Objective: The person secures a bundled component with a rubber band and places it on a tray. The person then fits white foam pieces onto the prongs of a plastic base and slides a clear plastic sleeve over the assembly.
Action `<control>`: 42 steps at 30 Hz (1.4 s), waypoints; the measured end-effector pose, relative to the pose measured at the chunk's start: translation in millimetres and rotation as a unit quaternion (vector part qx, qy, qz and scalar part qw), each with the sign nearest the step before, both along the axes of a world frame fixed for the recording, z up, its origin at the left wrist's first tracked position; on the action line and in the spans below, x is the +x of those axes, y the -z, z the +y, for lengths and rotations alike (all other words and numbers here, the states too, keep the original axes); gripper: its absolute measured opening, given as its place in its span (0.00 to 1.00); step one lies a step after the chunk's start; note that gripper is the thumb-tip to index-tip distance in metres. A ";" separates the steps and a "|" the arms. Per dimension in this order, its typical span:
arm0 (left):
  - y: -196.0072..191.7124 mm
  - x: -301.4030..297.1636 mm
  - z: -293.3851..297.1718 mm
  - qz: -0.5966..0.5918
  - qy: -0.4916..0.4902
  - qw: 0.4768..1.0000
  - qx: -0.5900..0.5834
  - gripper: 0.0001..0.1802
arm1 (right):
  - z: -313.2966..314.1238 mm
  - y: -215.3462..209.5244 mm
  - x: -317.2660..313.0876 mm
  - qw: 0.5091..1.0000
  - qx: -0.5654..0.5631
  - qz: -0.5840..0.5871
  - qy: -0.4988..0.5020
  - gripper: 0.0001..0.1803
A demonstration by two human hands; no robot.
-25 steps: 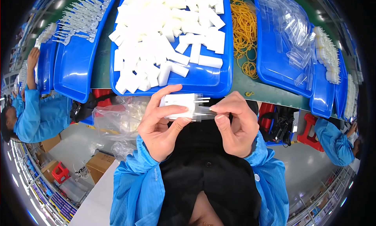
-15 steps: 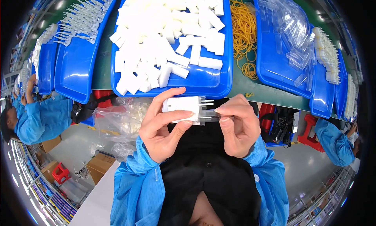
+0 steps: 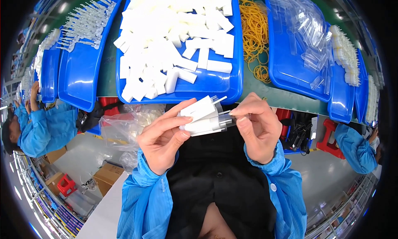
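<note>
My left hand (image 3: pixel 163 136) is closed round a small bundle of white blocks (image 3: pixel 200 110), with thin white sticks (image 3: pixel 220 100) poking out of its right end. The blocks in the bundle have fanned slightly apart. My right hand (image 3: pixel 261 127) pinches a clear plastic sleeve (image 3: pixel 227 118) between thumb and forefinger at that same end. How far the sleeve reaches into the bundle is hard to make out. Both hands are just off the table's near edge, below a blue tray (image 3: pixel 195 94) heaped with white foam-like blocks (image 3: pixel 166 44).
Yellow rubber bands (image 3: pixel 255 31) lie right of the tray, beside another blue tray (image 3: pixel 290 77) of clear sleeves (image 3: pixel 313 40). A left-hand blue tray (image 3: pixel 78 81) holds white stick-like parts (image 3: pixel 87 23). Co-workers in blue sleeves (image 3: pixel 52 127) sit on both sides.
The bundle in my left hand has tilted, and its blocks have spread apart. My right hand has shifted slightly right and still pinches the clear sleeve.
</note>
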State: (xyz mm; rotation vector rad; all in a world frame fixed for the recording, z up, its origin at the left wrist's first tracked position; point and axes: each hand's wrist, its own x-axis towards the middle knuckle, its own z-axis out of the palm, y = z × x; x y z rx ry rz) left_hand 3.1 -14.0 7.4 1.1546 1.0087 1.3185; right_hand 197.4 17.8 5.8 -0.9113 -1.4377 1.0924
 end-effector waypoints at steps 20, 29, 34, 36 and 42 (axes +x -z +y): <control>-0.1 8.3 3.1 -0.077 0.061 0.995 0.006 0.07 | -10.6 2.0 -4.1 0.997 0.020 0.075 0.021 0.06; -3.5 1.4 4.6 0.039 0.071 0.994 0.068 0.06 | -1.6 -8.5 6.7 0.994 0.061 -0.081 -0.032 0.06; -2.6 5.3 4.7 0.006 0.071 0.996 0.048 0.06 | -6.8 -4.3 3.5 0.999 0.041 -0.005 -0.016 0.05; 0.0 5.5 4.0 -0.007 0.069 0.997 0.042 0.06 | -9.8 2.2 0.0 0.999 0.050 0.014 -0.002 0.05; -3.2 3.6 5.2 0.000 0.070 0.997 0.044 0.07 | -8.5 2.8 -0.3 0.996 0.084 0.011 0.010 0.06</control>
